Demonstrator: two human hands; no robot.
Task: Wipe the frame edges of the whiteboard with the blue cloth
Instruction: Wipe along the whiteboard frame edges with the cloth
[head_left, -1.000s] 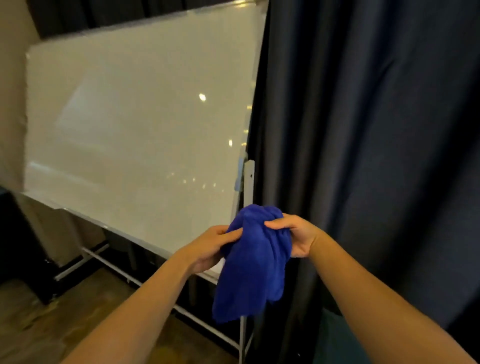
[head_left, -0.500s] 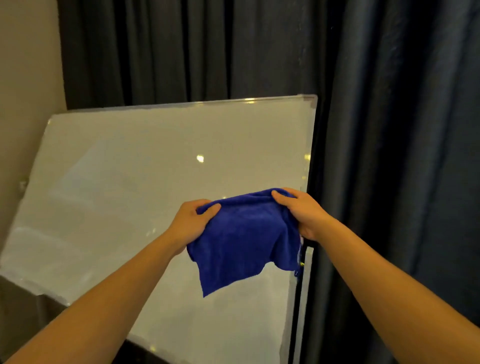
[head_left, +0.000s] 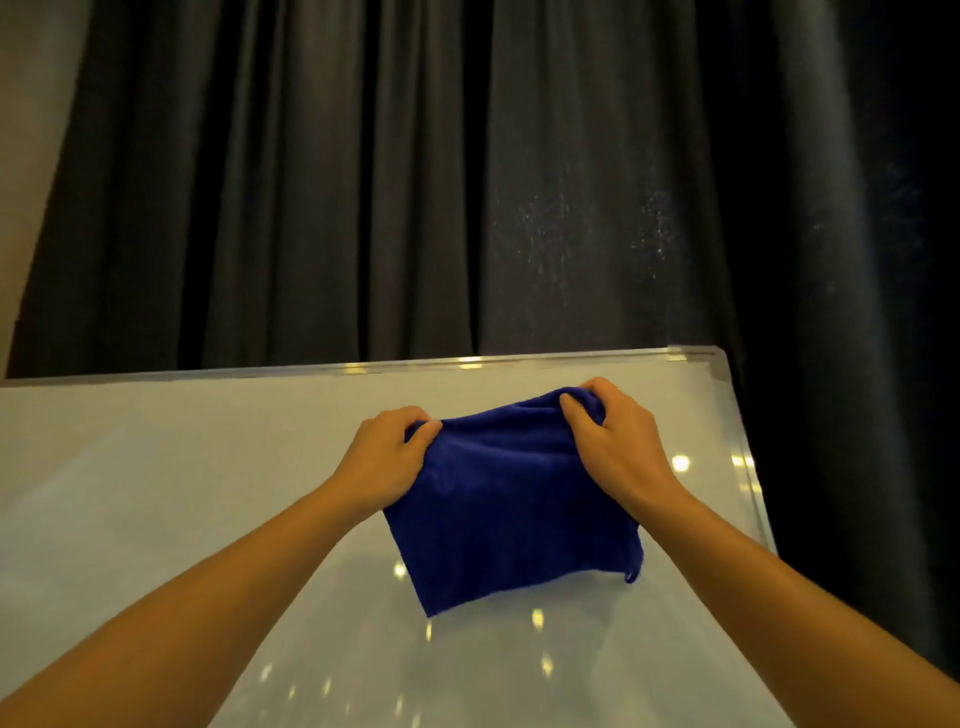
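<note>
**Between both hands, a blue cloth held before the whiteboard**

Between the left hand (head_left: 387, 460) and the right hand (head_left: 615, 447) hangs the deep blue soft terry cloth (head_left: 511, 501), each hand pinching an upper corner so the fabric drapes down in front of the glossy white rectangular whiteboard (head_left: 156, 493). Its silver metal frame edge (head_left: 467, 362) runs just above the hands. Dark grey pleated curtains (head_left: 415, 182) fill the room behind; small light reflections dot the board.

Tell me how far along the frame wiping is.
Barely begun. Done: blue cloth picked up. In hand: left hand and right hand each grip a top corner, holding it spread before the whiteboard. Left: the cloth touches no frame edge; all remain.
</note>
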